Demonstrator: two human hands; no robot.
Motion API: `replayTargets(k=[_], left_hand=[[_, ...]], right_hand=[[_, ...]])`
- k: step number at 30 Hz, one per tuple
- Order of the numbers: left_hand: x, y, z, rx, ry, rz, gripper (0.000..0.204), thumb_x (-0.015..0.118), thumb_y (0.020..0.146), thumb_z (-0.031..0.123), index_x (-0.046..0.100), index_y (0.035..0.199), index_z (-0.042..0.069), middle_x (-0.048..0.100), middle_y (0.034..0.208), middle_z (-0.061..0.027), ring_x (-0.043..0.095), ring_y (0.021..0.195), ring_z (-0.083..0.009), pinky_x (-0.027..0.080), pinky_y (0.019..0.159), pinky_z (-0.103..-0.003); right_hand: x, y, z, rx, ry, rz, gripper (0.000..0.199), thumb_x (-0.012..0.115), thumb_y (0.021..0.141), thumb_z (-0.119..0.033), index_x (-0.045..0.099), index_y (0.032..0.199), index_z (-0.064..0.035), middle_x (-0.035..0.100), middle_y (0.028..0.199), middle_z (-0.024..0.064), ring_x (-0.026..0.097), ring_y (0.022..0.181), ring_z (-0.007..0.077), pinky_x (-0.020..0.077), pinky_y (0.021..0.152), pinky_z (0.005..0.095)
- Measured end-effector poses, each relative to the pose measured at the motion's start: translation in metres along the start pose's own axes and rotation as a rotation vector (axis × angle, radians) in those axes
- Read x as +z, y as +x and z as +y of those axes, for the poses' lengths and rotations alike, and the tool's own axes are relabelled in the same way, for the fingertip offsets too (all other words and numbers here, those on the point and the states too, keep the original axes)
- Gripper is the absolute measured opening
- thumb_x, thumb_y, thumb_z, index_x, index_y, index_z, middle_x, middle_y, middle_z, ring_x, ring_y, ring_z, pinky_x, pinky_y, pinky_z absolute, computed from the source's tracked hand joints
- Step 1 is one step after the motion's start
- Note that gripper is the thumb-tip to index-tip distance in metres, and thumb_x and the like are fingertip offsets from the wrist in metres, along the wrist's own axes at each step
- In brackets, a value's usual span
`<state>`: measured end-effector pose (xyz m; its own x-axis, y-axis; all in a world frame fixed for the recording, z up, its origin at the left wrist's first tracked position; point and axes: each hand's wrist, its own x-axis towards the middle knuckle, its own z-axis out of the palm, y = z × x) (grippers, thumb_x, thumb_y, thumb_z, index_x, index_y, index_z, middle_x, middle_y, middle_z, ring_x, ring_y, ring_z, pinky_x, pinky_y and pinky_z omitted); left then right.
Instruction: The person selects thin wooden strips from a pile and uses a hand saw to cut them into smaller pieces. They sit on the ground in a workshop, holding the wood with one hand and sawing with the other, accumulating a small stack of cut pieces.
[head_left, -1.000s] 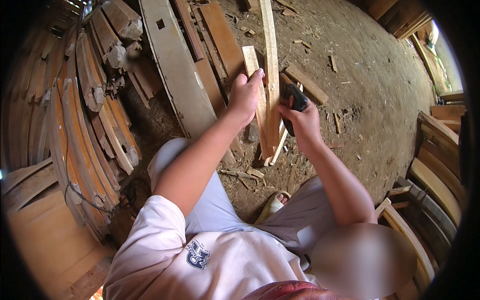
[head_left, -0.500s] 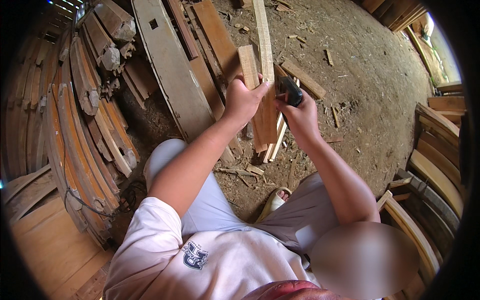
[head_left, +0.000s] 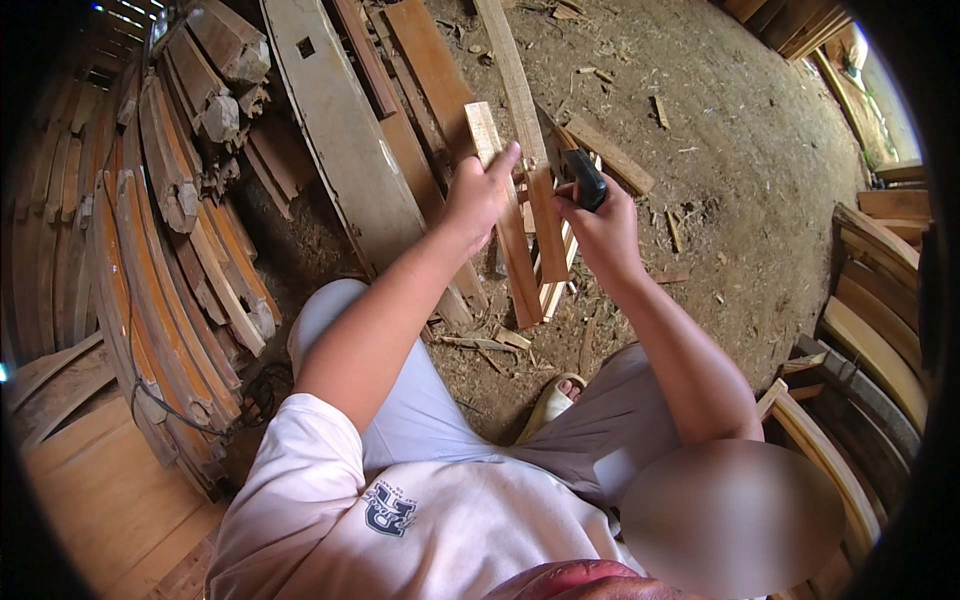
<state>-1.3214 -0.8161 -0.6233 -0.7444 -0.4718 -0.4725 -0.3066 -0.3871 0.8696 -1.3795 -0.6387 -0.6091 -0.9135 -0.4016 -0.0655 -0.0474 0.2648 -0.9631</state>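
Note:
My left hand [head_left: 478, 200] is closed around a short flat wooden strip [head_left: 516, 265], its thumb stretched toward a second piece. That second piece is a long wooden strip [head_left: 515, 80], pale at its far part and reddish-brown nearer me, with a step at the middle. It lies beside the short strip, a narrow gap between their lower parts. My right hand [head_left: 605, 220] grips a black tool [head_left: 584, 180], whose kind I cannot make out, close by the long strip's right edge. My right fingertips are partly hidden, so I cannot tell whether they touch the strip.
A wide grey plank [head_left: 345, 140] and brown boards [head_left: 425, 50] lie on the left. Curved timbers [head_left: 150, 300] are stacked at far left, more wood [head_left: 860, 330] at right. A short board [head_left: 610, 155] lies on the dirt floor [head_left: 740, 200] among wood scraps.
The short strip has slid toward me and tilted. The long strip's far end has swung left and its near end right, widening the gap. My right hand has barely moved.

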Motion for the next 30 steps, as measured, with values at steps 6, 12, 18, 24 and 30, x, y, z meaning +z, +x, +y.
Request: replayTargets(k=[6, 12, 18, 24, 30], left_hand=[[-0.002, 0.013, -0.001, 0.167, -0.104, 0.120, 0.037, 0.073, 0.099, 0.037, 0.062, 0.103, 0.002, 0.065, 0.101, -0.0074, 0.063, 0.093, -0.0153, 0.053, 0.085, -0.037], [-0.009, 0.029, -0.010, 0.109, -0.449, 0.041, 0.046, 0.059, 0.106, 0.039, 0.062, 0.126, -0.002, 0.068, 0.121, -0.0122, 0.063, 0.114, -0.0227, 0.045, 0.108, -0.041], [-0.007, 0.018, 0.008, -0.057, -0.473, -0.107, 0.050, 0.053, 0.107, 0.042, 0.060, 0.131, -0.001, 0.067, 0.119, -0.0121, 0.065, 0.110, -0.0240, 0.050, 0.099, -0.040], [0.003, 0.012, 0.007, 0.000, -0.421, -0.139, 0.044, 0.066, 0.100, 0.047, 0.061, 0.120, 0.008, 0.066, 0.098, -0.0078, 0.067, 0.087, -0.0198, 0.056, 0.081, -0.037], [0.010, 0.013, 0.001, 0.108, -0.404, -0.163, 0.043, 0.060, 0.104, 0.049, 0.058, 0.108, 0.006, 0.063, 0.090, -0.0072, 0.063, 0.076, -0.0180, 0.056, 0.074, -0.034]], right_hand=[[0.001, -0.006, -0.004, 0.121, 0.034, -0.072, 0.019, 0.082, 0.083, -0.006, 0.067, 0.093, 0.0010, 0.066, 0.079, 0.0015, 0.058, 0.073, 0.0097, 0.0483, 0.067, 0.0307], [0.007, -0.008, -0.004, 0.156, 0.056, -0.110, 0.021, 0.083, 0.083, -0.007, 0.066, 0.094, -0.0012, 0.063, 0.081, -0.0009, 0.055, 0.075, 0.0080, 0.0463, 0.068, 0.0288], [0.003, -0.005, -0.002, 0.159, 0.050, -0.140, 0.022, 0.084, 0.083, -0.006, 0.064, 0.093, -0.0026, 0.062, 0.080, -0.0024, 0.054, 0.074, 0.0081, 0.0455, 0.068, 0.0289], [0.002, -0.007, -0.009, 0.173, 0.017, -0.191, 0.024, 0.083, 0.084, -0.005, 0.067, 0.101, -0.0011, 0.065, 0.083, -0.0017, 0.056, 0.076, 0.0076, 0.0467, 0.068, 0.0282], [0.000, -0.007, -0.006, 0.126, -0.070, -0.237, 0.031, 0.086, 0.083, -0.010, 0.068, 0.106, 0.0003, 0.069, 0.084, 0.0006, 0.061, 0.077, 0.0085, 0.0500, 0.070, 0.0290]])
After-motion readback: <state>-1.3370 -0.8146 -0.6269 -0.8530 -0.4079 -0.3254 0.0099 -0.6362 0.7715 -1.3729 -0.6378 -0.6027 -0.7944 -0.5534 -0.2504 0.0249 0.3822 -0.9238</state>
